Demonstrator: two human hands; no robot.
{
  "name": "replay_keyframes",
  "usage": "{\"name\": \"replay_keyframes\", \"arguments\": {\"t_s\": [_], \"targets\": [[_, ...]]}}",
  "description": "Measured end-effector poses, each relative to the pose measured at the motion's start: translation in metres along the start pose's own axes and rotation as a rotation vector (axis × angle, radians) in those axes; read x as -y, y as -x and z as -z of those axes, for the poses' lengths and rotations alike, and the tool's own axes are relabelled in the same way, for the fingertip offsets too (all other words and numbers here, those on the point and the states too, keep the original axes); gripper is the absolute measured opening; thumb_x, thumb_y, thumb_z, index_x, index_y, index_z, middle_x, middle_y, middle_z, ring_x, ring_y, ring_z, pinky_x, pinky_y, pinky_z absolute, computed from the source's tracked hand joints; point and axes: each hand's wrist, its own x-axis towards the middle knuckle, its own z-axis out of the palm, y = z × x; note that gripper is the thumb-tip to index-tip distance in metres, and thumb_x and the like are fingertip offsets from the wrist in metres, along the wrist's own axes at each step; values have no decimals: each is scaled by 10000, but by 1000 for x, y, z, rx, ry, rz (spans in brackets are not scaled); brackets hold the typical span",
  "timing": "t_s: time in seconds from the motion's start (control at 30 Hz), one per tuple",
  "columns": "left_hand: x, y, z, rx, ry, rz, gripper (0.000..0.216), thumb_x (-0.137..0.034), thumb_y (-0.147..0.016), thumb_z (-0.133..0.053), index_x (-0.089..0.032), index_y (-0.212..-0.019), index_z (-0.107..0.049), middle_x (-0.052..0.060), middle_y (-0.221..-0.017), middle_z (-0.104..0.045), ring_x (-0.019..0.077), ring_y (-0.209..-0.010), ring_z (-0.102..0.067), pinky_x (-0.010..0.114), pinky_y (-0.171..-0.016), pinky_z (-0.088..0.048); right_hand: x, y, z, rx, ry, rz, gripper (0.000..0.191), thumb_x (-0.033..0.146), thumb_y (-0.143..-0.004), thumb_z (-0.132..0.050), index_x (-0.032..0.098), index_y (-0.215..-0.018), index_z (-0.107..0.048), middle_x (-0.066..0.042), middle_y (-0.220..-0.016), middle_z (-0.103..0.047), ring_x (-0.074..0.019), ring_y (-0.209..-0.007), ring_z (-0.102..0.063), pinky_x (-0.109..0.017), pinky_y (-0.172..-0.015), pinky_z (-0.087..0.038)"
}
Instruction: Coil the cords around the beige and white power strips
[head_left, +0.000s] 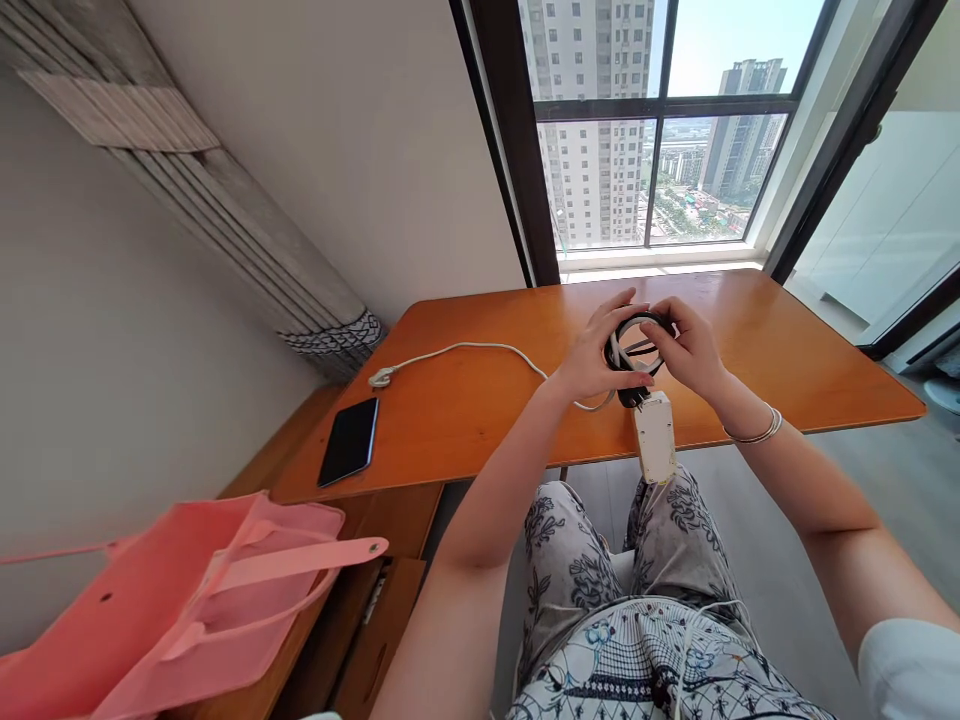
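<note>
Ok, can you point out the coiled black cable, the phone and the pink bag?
coiled black cable (639, 317), head view, top arc of the coil.
phone (349, 440), head view, middle of its dark screen.
pink bag (150, 605), head view, its side panel.

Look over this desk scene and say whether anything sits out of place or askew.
The white power strip sticks out past the front edge of the table, over the person's lap, below the black cable coil held by the left hand and right hand. Nothing looks spilled or damaged.
</note>
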Motion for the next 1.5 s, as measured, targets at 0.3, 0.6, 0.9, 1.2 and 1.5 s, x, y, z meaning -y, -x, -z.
{"name": "replay_keyframes", "arguments": {"t_s": [0.3, 0.6, 0.9, 1.2, 1.5], "targets": [[-20, -1, -8, -37, -139, 33, 764, -406, -642, -850, -200, -1313, -547, 125, -1364, -597, 304, -1320, -529, 446, -1097, -440, 11, 0, -2, -54, 225, 306, 191, 372, -879, -616, 232, -759, -568, 27, -618, -553, -150, -604, -509, -354, -718, -463], [-33, -4, -12, 40, -52, 269, 581, -392, -615, -850, -168, -1104, -629, 49, -1023, -715, 231, -944, -664, 342, -827, -530, 19, -29, 23, -36, 134, 111, 172, 357, -811, -714, 219, -732, -647, 35, -607, -553, -126, -592, -498, -320, -641, -428], [-8, 8, -35, -153, 421, 224, 869, -458, -656, -856, -301, -1390, -417, 112, -1462, -462, 269, -1291, -540, 425, -1058, -485, -12, -42, 17, -40, -307, -191, 233, 309, -692, -809, 215, -736, -600, 29, -729, -602, -130, -725, -588, -305, -710, -516], [3, 5, -34, -165, 448, 179, 934, -546, -700, -811, -346, -1452, -296, 125, -1542, -333, 303, -1348, -488, 490, -1081, -475, -31, -1, 8, 149, -610, -489, 640, 719, -707, -711, 278, -1163, -622, -55, -1190, -691, -209, -987, -684, -379, -865, -582], [8, 10, -31, -236, 376, 271, 811, -602, -684, -795, -283, -1339, -439, 128, -1462, -470, 291, -1346, -506, 427, -990, -535, -36, 14, -5, 169, -685, -527, 642, 655, -708, -749, 263, -1191, -591, -6, -976, -739, -130, -660, -686, -284, -640, -583]]}}
